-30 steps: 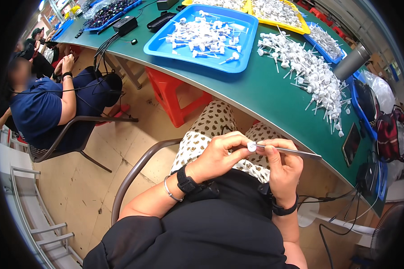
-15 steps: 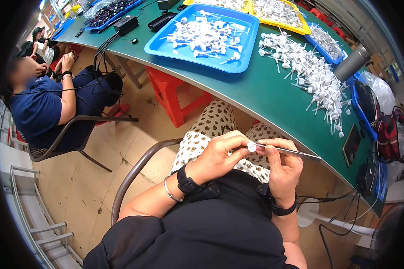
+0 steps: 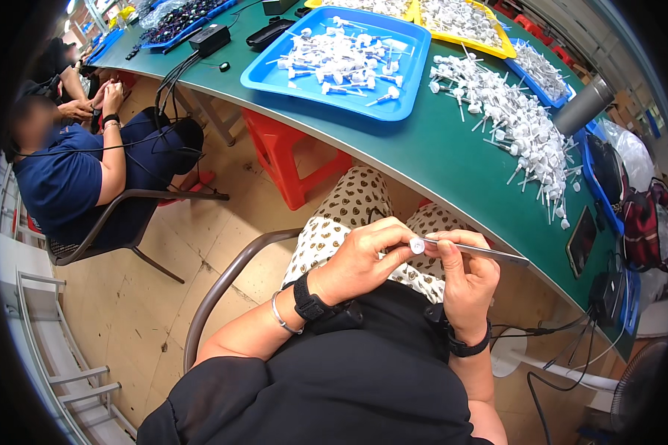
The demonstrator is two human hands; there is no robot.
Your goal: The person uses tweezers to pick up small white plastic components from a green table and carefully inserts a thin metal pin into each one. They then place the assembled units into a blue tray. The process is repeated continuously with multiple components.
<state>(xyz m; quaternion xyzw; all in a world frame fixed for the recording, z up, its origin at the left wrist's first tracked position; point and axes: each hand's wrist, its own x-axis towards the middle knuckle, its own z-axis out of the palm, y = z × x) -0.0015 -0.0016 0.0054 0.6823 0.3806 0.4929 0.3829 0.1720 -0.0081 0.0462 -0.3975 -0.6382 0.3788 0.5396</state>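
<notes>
Above my lap, just in front of the table edge, both hands meet at a small white plastic piece with a round head (image 3: 417, 245). My left hand (image 3: 360, 259) pinches it between thumb and fingertips. A slim silver metal tool (image 3: 506, 257) lies across the fingers of my right hand (image 3: 469, 282), which is closed round it. Its narrow end reaches the white piece; its wider end points right, toward the table edge. My fingers hide where tool and piece meet. Similar white stemmed pieces (image 3: 523, 133) form a loose heap on the green table (image 3: 423, 152).
A blue tray (image 3: 263, 80) of white pieces stands on the table, with yellow trays (image 3: 506, 50) behind. At right are a grey cylinder (image 3: 585, 105), a phone (image 3: 583, 241) and cables. A seated person (image 3: 70, 167) is at left, near a red stool (image 3: 286, 167).
My hands, the white piece and the metal tool hold nearly the same position. At far left, another person's arms have come nearer to the seated person.
</notes>
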